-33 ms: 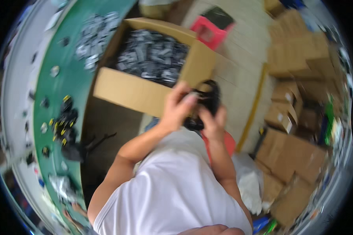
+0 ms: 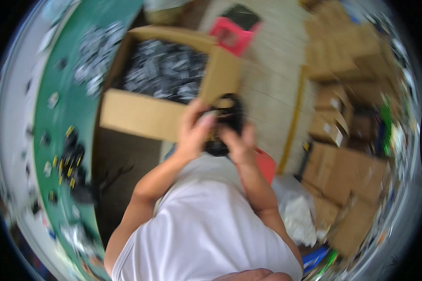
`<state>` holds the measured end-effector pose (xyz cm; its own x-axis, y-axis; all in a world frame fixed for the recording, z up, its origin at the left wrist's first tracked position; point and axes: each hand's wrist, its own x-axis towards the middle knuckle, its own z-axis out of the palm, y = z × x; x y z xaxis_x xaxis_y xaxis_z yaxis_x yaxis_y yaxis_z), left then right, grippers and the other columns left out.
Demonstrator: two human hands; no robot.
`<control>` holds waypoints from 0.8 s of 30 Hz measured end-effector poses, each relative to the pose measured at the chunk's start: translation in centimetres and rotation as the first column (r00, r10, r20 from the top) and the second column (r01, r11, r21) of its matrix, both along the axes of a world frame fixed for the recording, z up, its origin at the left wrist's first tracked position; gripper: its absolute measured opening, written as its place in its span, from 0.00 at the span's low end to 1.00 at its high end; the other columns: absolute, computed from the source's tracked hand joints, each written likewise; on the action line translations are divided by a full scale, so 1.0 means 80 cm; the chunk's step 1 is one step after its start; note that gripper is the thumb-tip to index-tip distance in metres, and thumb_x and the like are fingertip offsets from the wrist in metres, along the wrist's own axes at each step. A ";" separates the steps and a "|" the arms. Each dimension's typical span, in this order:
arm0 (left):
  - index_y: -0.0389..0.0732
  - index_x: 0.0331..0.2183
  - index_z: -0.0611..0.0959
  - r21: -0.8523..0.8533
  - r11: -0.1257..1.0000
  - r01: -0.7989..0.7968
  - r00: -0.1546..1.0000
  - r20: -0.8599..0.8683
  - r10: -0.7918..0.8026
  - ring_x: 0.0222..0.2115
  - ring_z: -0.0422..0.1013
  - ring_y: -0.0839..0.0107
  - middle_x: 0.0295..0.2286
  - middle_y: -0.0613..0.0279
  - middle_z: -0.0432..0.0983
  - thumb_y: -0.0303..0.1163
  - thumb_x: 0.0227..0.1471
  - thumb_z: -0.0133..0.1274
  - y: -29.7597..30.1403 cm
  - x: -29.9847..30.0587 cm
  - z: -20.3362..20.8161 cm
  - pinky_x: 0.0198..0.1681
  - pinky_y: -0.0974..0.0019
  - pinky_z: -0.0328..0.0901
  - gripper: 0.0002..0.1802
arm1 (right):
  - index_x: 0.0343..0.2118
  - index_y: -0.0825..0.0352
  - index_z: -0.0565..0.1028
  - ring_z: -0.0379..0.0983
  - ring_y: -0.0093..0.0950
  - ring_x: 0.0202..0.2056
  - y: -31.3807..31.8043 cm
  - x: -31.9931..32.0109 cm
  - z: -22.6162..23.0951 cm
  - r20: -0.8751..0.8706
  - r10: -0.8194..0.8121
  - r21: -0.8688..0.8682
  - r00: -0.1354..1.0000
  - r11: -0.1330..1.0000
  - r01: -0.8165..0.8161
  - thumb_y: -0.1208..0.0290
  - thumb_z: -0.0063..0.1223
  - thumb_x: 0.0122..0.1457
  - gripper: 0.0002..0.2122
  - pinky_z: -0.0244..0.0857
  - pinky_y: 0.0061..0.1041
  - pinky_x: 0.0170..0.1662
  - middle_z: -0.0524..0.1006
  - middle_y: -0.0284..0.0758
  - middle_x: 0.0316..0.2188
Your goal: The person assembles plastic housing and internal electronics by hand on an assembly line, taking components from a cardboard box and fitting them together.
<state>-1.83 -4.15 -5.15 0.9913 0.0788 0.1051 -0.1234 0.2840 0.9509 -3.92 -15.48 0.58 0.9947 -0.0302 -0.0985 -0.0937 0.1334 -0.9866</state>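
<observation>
In front of my waist I hold a glossy black looped bundle (image 2: pixel 232 110), with a hollow at its upper end and a rounded lower end. Motion blur hides its exact kind. My left hand (image 2: pixel 195 131) grips its left side, thumb across it. From the lower right my right hand (image 2: pixel 239 143) closes on it, its thumb near the middle. Just beyond my left hand stands an open cardboard box (image 2: pixel 145 114), its near flap folded out. Many small grey and black pieces (image 2: pixel 166 70) fill it.
On the left, a green-topped table (image 2: pixel 63 107) carries a heap of grey pieces (image 2: pixel 98 51) and black items with yellow parts (image 2: pixel 70 157). A pink stool (image 2: pixel 234 35) stands beyond the box. Cardboard boxes (image 2: pixel 342 171) pile up at right, near a whitish plastic bag (image 2: pixel 293 206).
The surroundings and my hands have shifted slightly left in the picture. Both hands still hold the black bundle, which appears a little more upright.
</observation>
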 end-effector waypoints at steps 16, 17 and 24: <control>0.36 0.43 0.73 -0.385 0.920 0.072 0.908 -0.357 -0.220 0.38 0.69 0.71 0.36 0.60 0.73 0.48 0.54 0.38 0.043 -0.003 -0.021 0.44 0.67 0.63 0.26 | 0.36 0.70 0.71 0.61 0.16 0.23 0.030 0.006 -0.076 0.028 0.063 -0.020 0.998 0.998 -0.063 0.63 0.49 0.55 0.14 0.58 0.20 0.25 0.69 0.27 0.24; 0.36 0.44 0.72 -0.412 0.907 0.087 0.924 -0.307 -0.228 0.40 0.68 0.70 0.38 0.58 0.72 0.48 0.54 0.37 0.049 -0.010 -0.035 0.46 0.65 0.62 0.26 | 0.35 0.69 0.71 0.61 0.16 0.22 0.025 0.010 -0.060 0.008 0.105 0.066 0.994 0.992 -0.105 0.63 0.49 0.55 0.13 0.58 0.20 0.25 0.69 0.27 0.24; 0.39 0.25 0.69 0.061 0.983 -0.174 0.948 -0.259 0.184 0.25 0.56 0.82 0.22 0.73 0.61 0.39 0.56 0.42 0.015 -0.002 0.022 0.28 0.74 0.55 0.15 | 0.32 0.70 0.71 0.64 0.15 0.28 -0.010 0.038 -0.060 -0.019 0.138 -0.023 0.990 0.990 -0.139 0.58 0.45 0.57 0.16 0.59 0.15 0.31 0.71 0.28 0.27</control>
<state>-2.00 -2.91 -3.37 0.9541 0.2587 -0.1507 0.0864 0.2439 0.9659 -0.85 -16.24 -4.26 0.9876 0.1051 -0.1170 -0.1270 0.0938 -0.9875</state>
